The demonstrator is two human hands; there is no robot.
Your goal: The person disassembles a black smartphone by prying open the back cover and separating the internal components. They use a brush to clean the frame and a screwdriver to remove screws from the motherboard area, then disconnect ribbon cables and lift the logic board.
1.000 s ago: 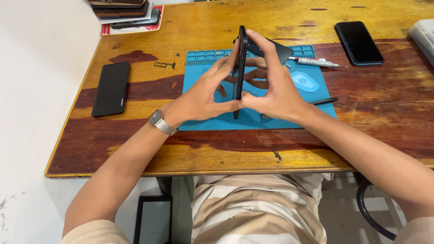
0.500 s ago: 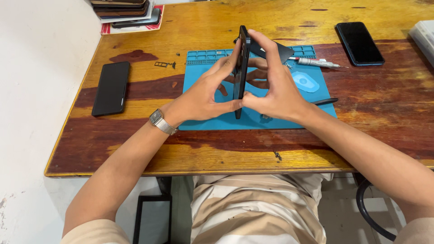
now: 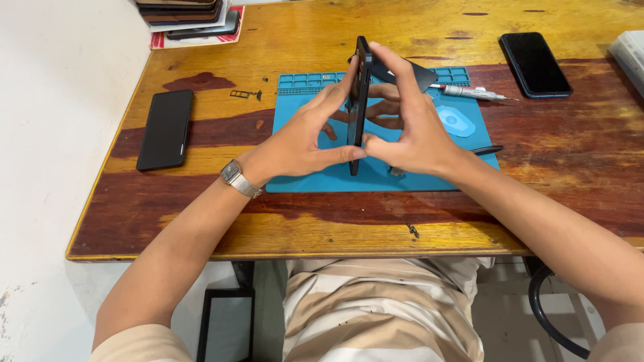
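Observation:
A black smartphone point(image 3: 358, 100) stands on edge above the blue work mat point(image 3: 315, 175), seen edge-on. My left hand point(image 3: 305, 137) grips it from the left, thumb at the lower edge and index finger near the top. My right hand point(image 3: 409, 124) presses it from the right, thumb low and fingers over the top. Both hands hold the phone between them. A watch sits on my left wrist.
A black phone point(image 3: 165, 129) lies at the left of the wooden table point(image 3: 201, 221), another point(image 3: 534, 64) at the far right. A SIM tray point(image 3: 245, 94), a screwdriver point(image 3: 469, 92), a blue pick point(image 3: 456, 121) and a stack of phones point(image 3: 191, 17) are around the mat.

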